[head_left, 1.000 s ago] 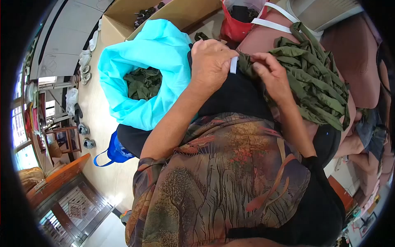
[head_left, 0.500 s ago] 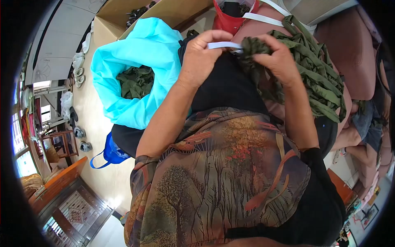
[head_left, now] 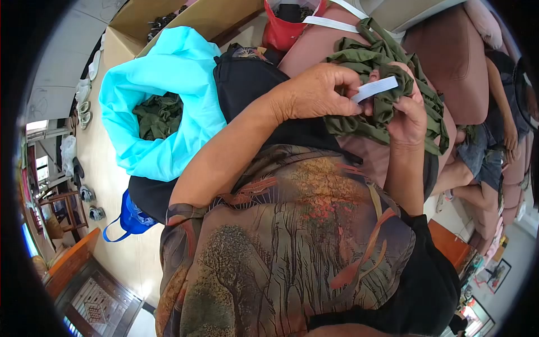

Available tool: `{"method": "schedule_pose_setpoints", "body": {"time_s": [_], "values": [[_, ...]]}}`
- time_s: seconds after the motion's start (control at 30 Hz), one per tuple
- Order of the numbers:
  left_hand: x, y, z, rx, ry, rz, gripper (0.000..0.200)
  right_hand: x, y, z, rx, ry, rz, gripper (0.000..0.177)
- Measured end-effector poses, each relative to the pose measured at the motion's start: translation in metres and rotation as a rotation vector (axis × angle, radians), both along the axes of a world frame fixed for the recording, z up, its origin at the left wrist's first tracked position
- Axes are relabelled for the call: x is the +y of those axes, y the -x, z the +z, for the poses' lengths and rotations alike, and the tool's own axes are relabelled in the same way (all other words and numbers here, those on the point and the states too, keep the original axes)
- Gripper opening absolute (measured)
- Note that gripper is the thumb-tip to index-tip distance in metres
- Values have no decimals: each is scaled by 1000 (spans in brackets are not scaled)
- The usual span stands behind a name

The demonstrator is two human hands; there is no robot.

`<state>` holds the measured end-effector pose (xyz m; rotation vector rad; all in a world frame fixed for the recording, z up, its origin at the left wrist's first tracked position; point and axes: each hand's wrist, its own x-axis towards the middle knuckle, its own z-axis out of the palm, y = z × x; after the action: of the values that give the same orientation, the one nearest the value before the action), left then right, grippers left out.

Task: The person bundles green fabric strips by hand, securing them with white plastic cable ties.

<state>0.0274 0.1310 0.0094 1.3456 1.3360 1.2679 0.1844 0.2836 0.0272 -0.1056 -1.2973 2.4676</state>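
Observation:
My left hand (head_left: 323, 92) pinches one end of a short white elastic strip (head_left: 377, 89), palm down, at the upper middle. My right hand (head_left: 409, 115) is closed on a gathered piece of dark green fabric (head_left: 384, 106), with the strip's other end lying against that fabric. Behind and around both hands, a heap of green fabric strips (head_left: 429, 126) lies on the pink seat. Left of them, a bright cyan bag (head_left: 193, 106) stands open with more green fabric (head_left: 158, 116) inside.
A cardboard box (head_left: 126, 33) and a red bag (head_left: 281, 31) stand at the top. A blue bag (head_left: 133, 216) is on the floor at left. Another person (head_left: 485, 163) sits at the far right. Shoes line the left floor.
Both hands have moved right over the green heap, in a view that has shifted. The white strip now lies slanted across the fabric, and my right hand has turned more palm up.

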Motion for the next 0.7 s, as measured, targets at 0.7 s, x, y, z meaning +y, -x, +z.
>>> {"method": "schedule_pose_setpoints", "body": {"time_s": [0.7], "values": [[12,16,23,763,82,-106,13,-30,2,-36,-261,-274,83,39]]}}
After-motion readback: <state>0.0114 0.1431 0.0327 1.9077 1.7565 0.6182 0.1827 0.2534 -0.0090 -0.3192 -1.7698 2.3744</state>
